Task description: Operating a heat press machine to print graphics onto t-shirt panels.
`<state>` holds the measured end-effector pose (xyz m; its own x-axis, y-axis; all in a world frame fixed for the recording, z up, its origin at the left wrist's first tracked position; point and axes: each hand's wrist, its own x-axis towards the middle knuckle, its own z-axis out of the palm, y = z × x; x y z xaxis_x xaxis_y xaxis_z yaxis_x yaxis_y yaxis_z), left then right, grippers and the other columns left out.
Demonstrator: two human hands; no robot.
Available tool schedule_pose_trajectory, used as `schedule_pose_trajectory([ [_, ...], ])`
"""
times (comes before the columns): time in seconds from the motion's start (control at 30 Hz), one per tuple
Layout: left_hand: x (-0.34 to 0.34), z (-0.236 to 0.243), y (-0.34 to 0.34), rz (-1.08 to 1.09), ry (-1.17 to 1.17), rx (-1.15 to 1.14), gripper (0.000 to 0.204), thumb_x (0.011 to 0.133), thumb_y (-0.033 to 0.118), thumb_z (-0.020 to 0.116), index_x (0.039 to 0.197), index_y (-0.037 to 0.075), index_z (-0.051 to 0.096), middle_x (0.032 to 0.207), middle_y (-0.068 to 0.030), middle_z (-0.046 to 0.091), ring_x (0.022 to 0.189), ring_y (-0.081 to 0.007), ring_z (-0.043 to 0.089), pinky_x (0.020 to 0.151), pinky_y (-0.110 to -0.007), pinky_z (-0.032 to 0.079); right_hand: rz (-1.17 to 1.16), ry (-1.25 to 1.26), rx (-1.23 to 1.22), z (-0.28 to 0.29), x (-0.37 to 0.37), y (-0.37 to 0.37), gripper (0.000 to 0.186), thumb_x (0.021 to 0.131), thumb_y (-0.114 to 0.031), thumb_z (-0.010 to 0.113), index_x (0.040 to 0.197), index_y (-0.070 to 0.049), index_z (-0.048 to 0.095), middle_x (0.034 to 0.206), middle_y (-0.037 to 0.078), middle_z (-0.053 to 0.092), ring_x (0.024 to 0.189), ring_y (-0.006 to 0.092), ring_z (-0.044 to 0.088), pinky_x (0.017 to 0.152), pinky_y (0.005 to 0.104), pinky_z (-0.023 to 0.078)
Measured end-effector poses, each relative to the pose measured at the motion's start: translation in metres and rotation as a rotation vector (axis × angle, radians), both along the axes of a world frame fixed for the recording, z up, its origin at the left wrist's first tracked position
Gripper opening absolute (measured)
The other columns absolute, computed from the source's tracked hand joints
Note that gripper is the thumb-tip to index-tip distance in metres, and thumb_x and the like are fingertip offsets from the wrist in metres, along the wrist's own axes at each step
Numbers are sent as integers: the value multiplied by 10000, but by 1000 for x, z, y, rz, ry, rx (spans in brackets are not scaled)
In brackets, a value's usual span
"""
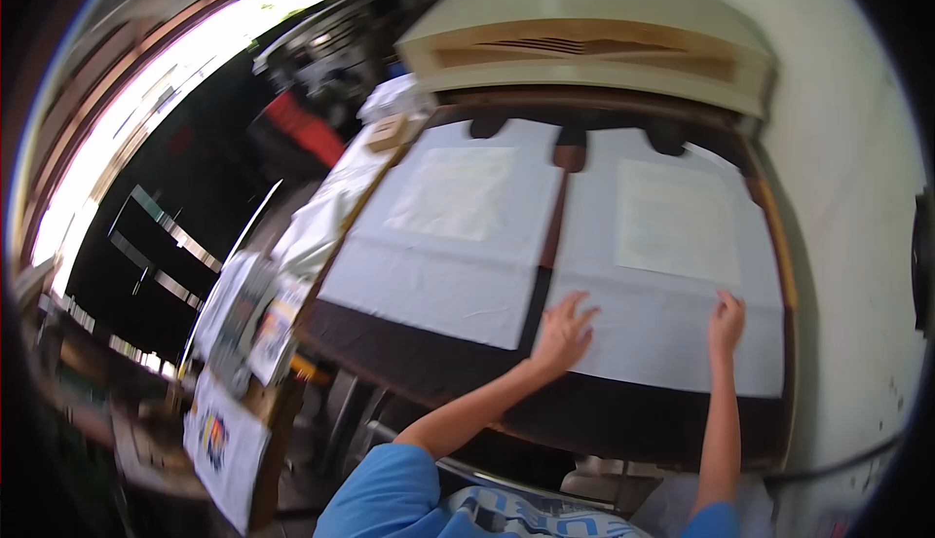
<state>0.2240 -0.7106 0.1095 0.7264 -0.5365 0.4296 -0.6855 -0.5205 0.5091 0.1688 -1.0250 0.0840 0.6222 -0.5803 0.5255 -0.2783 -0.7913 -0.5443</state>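
1. Head view: the left hand (pixel 565 335) has its fingers spread, with nothing seen in their hold; the right hand (pixel 727 324) has its fingers drawn together, and whether they pinch anything I cannot tell.
2. Just beyond the right fingertips lies the pale sheet (pixel 677 222), flat on the right cloth panel (pixel 672 343); the left fingers are over that panel's near-left part, contact unclear.
3. The step looks like squaring and smoothing; best, I judge, to steady the cloth lightly with the spread fingers, adjust the sheet by its near corner, and avoid dragging wrinkles under it.
4. Left of both hands, a second cloth panel (pixel 429 285) bears its own sheet (pixel 453 192); a dark board (pixel 409 343) lies beneath everything.
5. Far beyond the fingers stands a beige housing (pixel 584 12); a pale wall (pixel 847 246) rises to their right; well left, a printed white cloth (pixel 224 441) hangs.
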Motion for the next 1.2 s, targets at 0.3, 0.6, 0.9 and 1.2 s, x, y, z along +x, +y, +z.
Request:
schedule_pose_trajectory([
  [0.3,-130,-15,180,34,76,-123,262,705,-30,552,951,56,573,1112,-110,482,1023,-259,482,855,-373,397,429,-97,129,27,-121,221,130,849,-25,464,882,27,579,784,114,510,694,255,505,587,328,404],
  [0.6,-147,-47,296,127,186,-181,189,724,-18,538,908,17,569,1000,-105,510,864,-244,567,705,-322,490,720,293,-127,-5,-187,392,156,850,-110,483,859,-5,597,798,110,550,747,284,528,601,346,409],
  [0.9,-132,-56,297,169,-98,-107,137,705,82,575,840,61,557,756,-42,541,641,-184,543,560,-288,448,309,395,-319,6,-175,423,253,850,-228,465,657,-80,534,697,49,546,652,243,552,534,350,428],
  [1.2,-118,-64,300,108,-160,-73,155,665,90,586,815,68,553,677,-18,473,600,-157,490,540,-268,397,259,33,-613,7,-155,433,274,862,-192,432,616,-80,478,650,75,498,604,256,521,517,354,411],
])
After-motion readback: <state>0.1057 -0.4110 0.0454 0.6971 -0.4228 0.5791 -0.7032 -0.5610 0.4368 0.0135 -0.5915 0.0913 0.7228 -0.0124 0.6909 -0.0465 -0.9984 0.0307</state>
